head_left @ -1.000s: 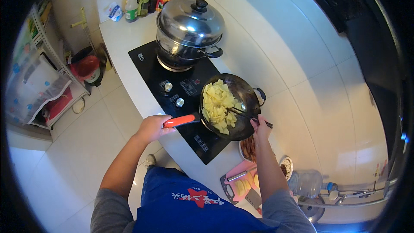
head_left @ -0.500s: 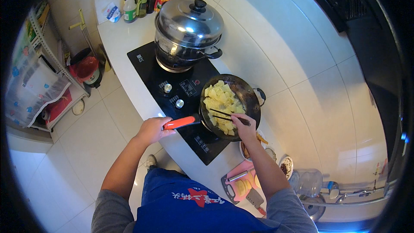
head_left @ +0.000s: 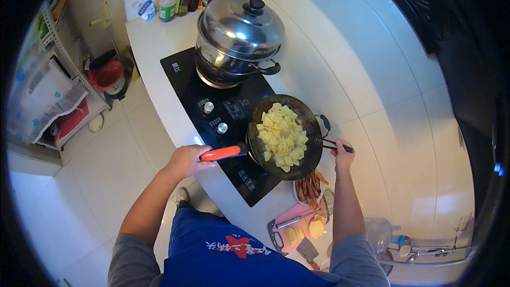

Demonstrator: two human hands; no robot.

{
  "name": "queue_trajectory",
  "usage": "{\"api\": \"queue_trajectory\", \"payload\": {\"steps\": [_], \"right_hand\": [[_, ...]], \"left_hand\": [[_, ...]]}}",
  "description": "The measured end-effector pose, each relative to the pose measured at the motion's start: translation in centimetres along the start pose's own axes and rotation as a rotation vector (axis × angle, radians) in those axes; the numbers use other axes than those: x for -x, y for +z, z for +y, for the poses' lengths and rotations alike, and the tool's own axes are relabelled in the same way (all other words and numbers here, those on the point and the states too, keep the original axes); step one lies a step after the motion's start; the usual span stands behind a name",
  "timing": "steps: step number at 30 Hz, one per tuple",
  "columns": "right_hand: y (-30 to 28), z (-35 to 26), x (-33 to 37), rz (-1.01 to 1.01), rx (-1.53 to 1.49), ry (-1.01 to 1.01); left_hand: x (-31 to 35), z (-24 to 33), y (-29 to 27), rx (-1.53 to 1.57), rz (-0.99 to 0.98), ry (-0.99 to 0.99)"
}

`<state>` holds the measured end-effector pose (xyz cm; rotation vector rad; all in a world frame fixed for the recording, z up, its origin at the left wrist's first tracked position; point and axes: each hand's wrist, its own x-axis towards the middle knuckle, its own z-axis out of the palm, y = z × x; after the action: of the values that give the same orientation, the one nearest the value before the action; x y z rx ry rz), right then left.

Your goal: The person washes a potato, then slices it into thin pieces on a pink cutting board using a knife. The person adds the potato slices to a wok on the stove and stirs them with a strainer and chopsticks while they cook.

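Note:
My left hand point(head_left: 187, 161) is wrapped round the red handle point(head_left: 220, 153) of a dark wok point(head_left: 257, 107). Pale yellow potato slices point(head_left: 281, 133) lie heaped in the middle of the wok, which rests on the near burner of a black cooktop point(head_left: 183, 82). My right hand point(head_left: 342, 154) grips a pair of dark chopsticks point(head_left: 346, 148) beyond the wok's right rim. The chopstick tips reach the rim close to its side handle point(head_left: 324, 123), clear of the potatoes.
A large lidded steel steamer pot point(head_left: 239, 32) occupies the far burner. Bottles point(head_left: 167, 5) crowd the counter's far end. By my right forearm are a plate of brown strips point(head_left: 308, 188) and a pink cutting board point(head_left: 287, 215) with a peeler, potato pieces and a cleaver point(head_left: 307, 250).
My right hand has drawn the chopsticks out of the potatoes and moved right, past the wok's rim. The potatoes are now gathered nearer the wok's middle. My left hand keeps its hold.

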<state>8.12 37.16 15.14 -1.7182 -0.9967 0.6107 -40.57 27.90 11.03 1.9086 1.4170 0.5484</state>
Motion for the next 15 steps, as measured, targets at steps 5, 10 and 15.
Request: {"api": "queue_trajectory", "payload": {"steps": [5, 10, 15], "right_hand": [[2.4, 4.3, -1.4, 0.022, -0.274, 0.297], [4.2, 3.2, 0.9, -0.118, -0.412, 0.315], [5.0, -0.5, 4.4, -0.212, -0.426, 0.235]], "left_hand": [[-0.1, -0.1, -0.1, -0.013, -0.02, -0.018], [0.1, -0.4, 0.0, 0.0, 0.011, 0.018], [-0.1, -0.4, -0.1, -0.017, 0.009, 0.014]]}}
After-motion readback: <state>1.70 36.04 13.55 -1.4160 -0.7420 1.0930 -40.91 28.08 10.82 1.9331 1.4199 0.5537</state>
